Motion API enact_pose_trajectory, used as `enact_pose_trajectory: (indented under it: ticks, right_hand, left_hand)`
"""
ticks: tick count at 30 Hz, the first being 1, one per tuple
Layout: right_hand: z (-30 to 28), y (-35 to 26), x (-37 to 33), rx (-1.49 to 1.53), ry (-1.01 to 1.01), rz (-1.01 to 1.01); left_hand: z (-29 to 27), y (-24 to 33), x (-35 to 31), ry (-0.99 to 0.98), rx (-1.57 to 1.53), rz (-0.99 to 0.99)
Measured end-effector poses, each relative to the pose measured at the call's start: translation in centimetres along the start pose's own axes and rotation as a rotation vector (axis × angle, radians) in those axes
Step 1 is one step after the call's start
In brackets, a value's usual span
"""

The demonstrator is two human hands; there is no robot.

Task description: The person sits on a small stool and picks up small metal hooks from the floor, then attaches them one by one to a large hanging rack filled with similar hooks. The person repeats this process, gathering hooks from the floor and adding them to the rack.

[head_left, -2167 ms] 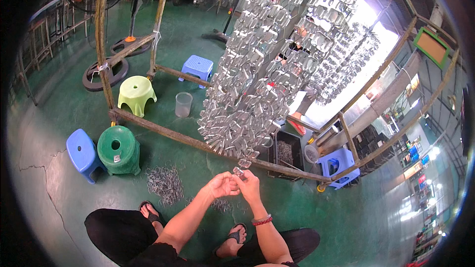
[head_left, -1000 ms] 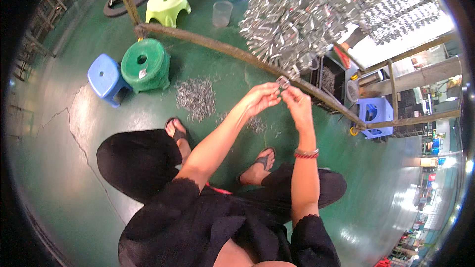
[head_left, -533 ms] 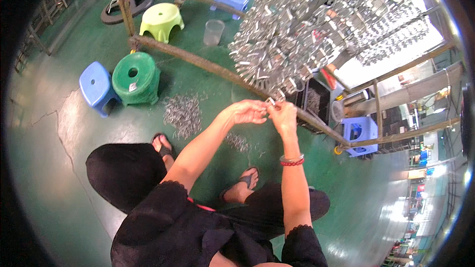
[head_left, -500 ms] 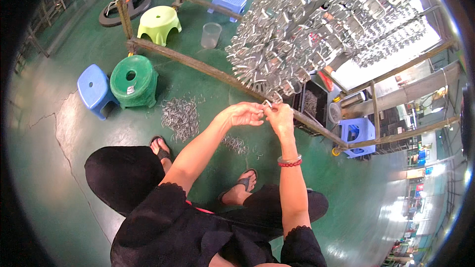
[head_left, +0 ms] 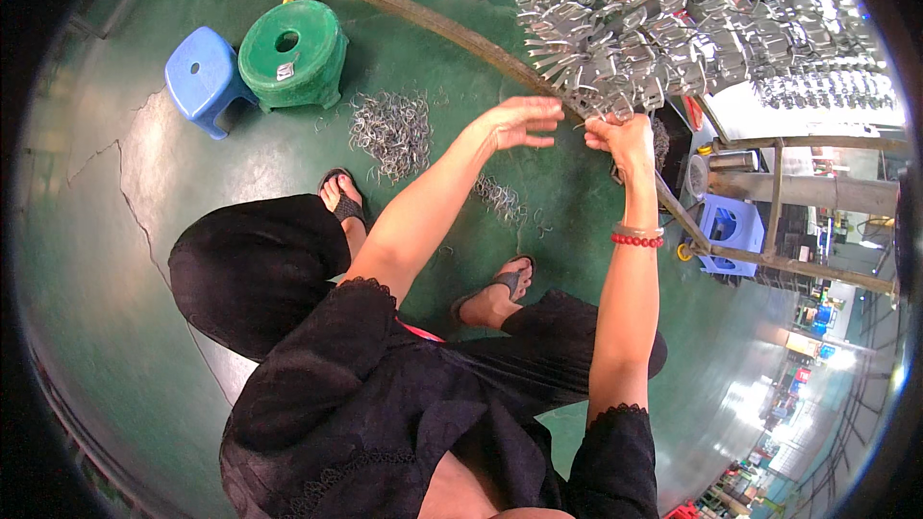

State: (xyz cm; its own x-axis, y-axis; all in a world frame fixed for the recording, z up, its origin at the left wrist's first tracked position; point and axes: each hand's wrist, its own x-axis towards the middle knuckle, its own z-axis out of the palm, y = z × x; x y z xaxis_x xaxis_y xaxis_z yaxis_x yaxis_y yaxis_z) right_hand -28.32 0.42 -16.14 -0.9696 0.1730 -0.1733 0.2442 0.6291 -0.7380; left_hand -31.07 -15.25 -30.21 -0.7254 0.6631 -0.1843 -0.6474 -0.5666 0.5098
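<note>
Taking the middle of the view as the clock's centre, a dense hanging mass of shiny, silver-coloured metal pieces (head_left: 639, 43) fills the space between one and two o'clock, its lower end coming down to the person's hands; the pieces seem hung this low so that the bottom ones lie within easy reach. At two o'clock the right hand (head_left: 627, 142), below a red beaded bracelet (head_left: 638, 241), is raised just under that lower end, fingers curled in toward the thumb; whether they clamp a piece or merely touch one cannot be told, since the fingertips blend with the metal. The left hand (head_left: 524, 123) is at one o'clock, fingers stretched out and apart from the thumb, with nothing visible in it; it points at the right hand, a gap between them, perhaps to be ready to steady something there. Behind both runs a brown wooden rail (head_left: 423, 17), likely part of the frame bearing the load. A loose heap of thin, grey, bent-wire bits (head_left: 392, 135) lies on the green floor at eleven o'clock, with a smaller grey wire scatter (head_left: 500, 197) near the centre, probably kept near the feet for convenience. A round, dark-green plastic stool (head_left: 317, 53) stands between ten and eleven o'clock, right beside a light-blue plastic stool (head_left: 200, 77) at ten.
</note>
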Motion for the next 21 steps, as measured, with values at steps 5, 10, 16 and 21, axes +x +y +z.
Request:
enact_pose_trajectory:
  ticks: [5, 10, 16, 21]
  right_hand:
    - [0.4, -0.8, 2.2, -0.126, 0.127, 0.013]
    - [0.1, -2.2, 3.2, -0.178, 0.125, 0.006]
    - [-0.3, -1.0, 5.6, -0.149, 0.116, 0.028]
    - [0.4, -1.0, 5.4, -0.096, 0.072, -0.034]
  left_hand:
    - [-0.3, 2.3, 2.7, -0.024, -0.011, 0.113]
    - [0.6, 3.4, 4.5, 0.067, 0.038, 0.068]
    - [1.7, 3.4, 4.9, 0.195, 0.161, 0.043]
    - [2.6, 4.4, 3.4, 0.326, 0.268, 0.016]
